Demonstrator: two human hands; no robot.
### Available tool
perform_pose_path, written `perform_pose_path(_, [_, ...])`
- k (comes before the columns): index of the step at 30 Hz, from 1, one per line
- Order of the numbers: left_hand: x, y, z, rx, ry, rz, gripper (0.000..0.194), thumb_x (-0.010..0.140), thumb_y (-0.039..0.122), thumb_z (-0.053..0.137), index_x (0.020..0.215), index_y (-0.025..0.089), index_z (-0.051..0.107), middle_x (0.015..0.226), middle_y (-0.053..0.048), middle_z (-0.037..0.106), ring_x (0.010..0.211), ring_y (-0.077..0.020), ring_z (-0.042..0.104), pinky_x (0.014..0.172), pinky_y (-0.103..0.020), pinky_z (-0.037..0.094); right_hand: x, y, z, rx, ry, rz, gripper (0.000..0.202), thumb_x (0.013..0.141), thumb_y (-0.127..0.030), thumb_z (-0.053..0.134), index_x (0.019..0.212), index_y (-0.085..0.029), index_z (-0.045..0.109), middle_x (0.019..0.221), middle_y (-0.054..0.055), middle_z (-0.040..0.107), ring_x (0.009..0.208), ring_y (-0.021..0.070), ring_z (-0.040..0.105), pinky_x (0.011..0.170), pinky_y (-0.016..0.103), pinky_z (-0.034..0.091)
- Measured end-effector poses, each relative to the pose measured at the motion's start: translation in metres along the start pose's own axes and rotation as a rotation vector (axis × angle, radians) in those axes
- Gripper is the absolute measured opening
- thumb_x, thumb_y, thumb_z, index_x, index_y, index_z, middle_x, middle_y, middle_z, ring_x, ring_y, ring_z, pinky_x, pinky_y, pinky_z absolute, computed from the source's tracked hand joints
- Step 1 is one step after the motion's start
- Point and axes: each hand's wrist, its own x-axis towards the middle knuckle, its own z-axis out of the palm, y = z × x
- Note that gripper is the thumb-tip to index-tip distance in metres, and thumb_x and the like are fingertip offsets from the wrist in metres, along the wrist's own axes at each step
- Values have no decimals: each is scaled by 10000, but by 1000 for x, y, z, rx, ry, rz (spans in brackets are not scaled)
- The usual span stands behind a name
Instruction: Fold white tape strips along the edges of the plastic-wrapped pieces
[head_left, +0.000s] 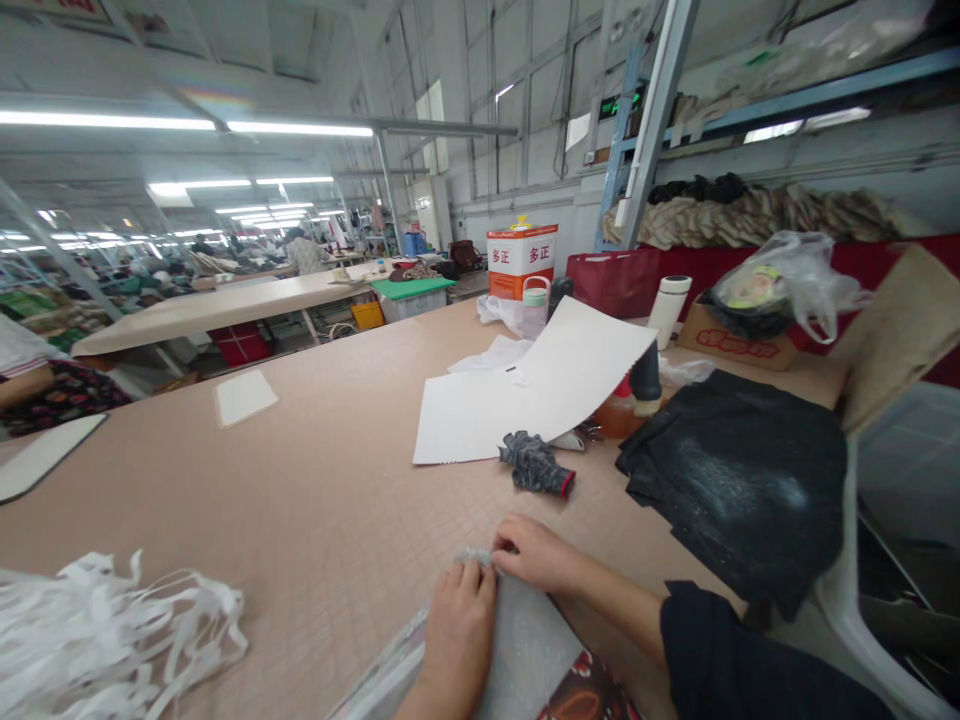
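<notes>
A clear plastic bag (pixel 525 625) lies at the table's near edge, with dark patterned fabric (pixel 585 690) showing at its lower right. My left hand (pixel 461 625) rests over the bag, its fingers curled down at the bag's far end. Close beside it, my right hand (pixel 532 552) bends its fingers and thumb together at the bunched tip of the bag. Both hands grip the plastic there, and the fingertips nearly meet. Just beyond them lies a grey knitted glove (pixel 536 463) with a red cuff.
A heap of white strips (pixel 112 640) covers the near left. Large white card (pixel 525 390) lies behind the glove, one side curling up. On the right are black sheets (pixel 742 480), a white bottle (pixel 669 310) and a cardboard box (pixel 739 335). A person's arm (pixel 26 385) shows at far left.
</notes>
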Motion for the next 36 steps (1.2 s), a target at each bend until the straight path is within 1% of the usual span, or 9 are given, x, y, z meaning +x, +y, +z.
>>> perform_pose_path(5, [0,0,4,26,-8,29,328,784,83,503,1106,147,511,959,-67,553,835,-206,504,719,-360,452,10,0,0,-24,-49,23,102,675,-161,507,705,-161,605,767,35,601,724,145,520,645,222,367])
perform_pose_path(13, [0,1,-1,12,-36,41,328,796,68,441,1112,144,488,942,-68,545,834,-207,489,716,-359,432,17,4,0,-45,-107,4,139,646,-140,537,772,-165,592,767,20,607,686,137,514,585,213,345])
perform_pose_path(17, [1,2,-1,2,-57,32,325,801,60,411,1103,148,493,965,-78,545,843,-213,489,727,-366,420,17,5,3,-39,-85,-11,144,700,-121,498,810,-169,578,816,20,600,731,132,519,629,212,357])
perform_pose_path(21, [2,3,-4,-39,-75,12,337,804,63,404,1116,156,491,967,-77,551,852,-217,492,735,-366,413,16,4,6,-46,-52,-14,85,728,-166,504,779,-169,573,820,31,586,746,150,515,641,234,365])
perform_pose_path(24, [3,1,-9,-157,-97,-71,285,820,89,399,1048,185,540,940,-54,559,853,-200,500,746,-334,406,15,1,8,-58,-20,-6,108,725,-122,484,784,-163,564,830,41,576,770,163,509,669,255,372])
perform_pose_path(27, [2,-5,-16,-336,-110,-230,225,826,121,394,914,190,588,889,-33,564,863,-170,512,763,-280,396,9,-3,8,-57,22,-9,170,742,-71,434,815,-163,557,860,45,568,829,162,500,725,259,377])
perform_pose_path(30, [1,-10,-19,-432,-109,-316,196,804,116,412,834,177,595,856,-24,566,866,-152,519,769,-250,393,-2,-8,10,-14,66,-79,187,768,-63,411,826,-164,557,884,49,555,884,159,485,777,260,374])
perform_pose_path(33, [-1,-10,-18,-356,-99,-271,183,811,114,417,811,168,592,854,-30,570,851,-161,520,750,-264,406,-14,-11,12,27,34,-160,213,780,-57,393,815,-164,574,865,46,557,873,157,491,782,260,383])
perform_pose_path(36, [-3,-7,-16,-228,-93,-144,184,822,107,420,865,168,588,890,-43,577,842,-185,513,743,-307,416,-21,-14,11,7,-7,-186,253,784,-48,380,875,-167,584,892,47,565,888,160,494,793,267,387])
